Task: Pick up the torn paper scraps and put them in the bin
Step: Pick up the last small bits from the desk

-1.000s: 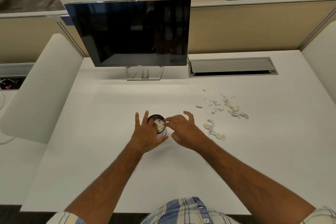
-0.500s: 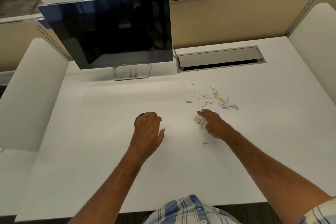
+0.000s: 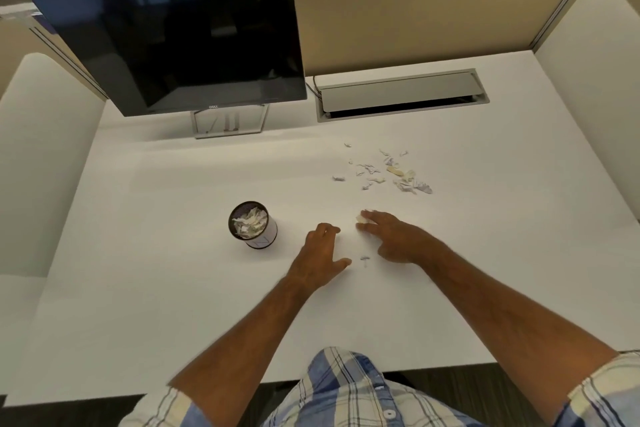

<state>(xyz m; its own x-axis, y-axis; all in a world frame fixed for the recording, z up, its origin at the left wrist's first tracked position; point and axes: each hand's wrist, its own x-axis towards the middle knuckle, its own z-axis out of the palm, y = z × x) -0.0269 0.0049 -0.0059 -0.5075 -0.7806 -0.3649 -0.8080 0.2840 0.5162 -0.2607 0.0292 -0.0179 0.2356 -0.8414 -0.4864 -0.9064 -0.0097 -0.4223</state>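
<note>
A small black mesh bin (image 3: 252, 225) stands on the white desk (image 3: 173, 305), and it holds several torn paper scraps. To the right of the bin, my left hand (image 3: 322, 253) rests on the desk with its fingers loosely apart and nothing in it. My right hand (image 3: 393, 236) lies low on the desk, its fingertips pinched on a pale paper scrap (image 3: 361, 218). One tiny scrap (image 3: 364, 258) lies between my hands. A loose scatter of several more scraps (image 3: 388, 172) lies farther back on the right.
A dark monitor (image 3: 173, 35) on a metal stand (image 3: 228, 121) occupies the back left. A grey cable tray (image 3: 401, 94) is set into the desk at the back right. Beige partitions and white side panels enclose the desk.
My left hand has come off the bin and moved right, so the bin now shows. My right hand went from the bin to the near scraps and closed on one.
</note>
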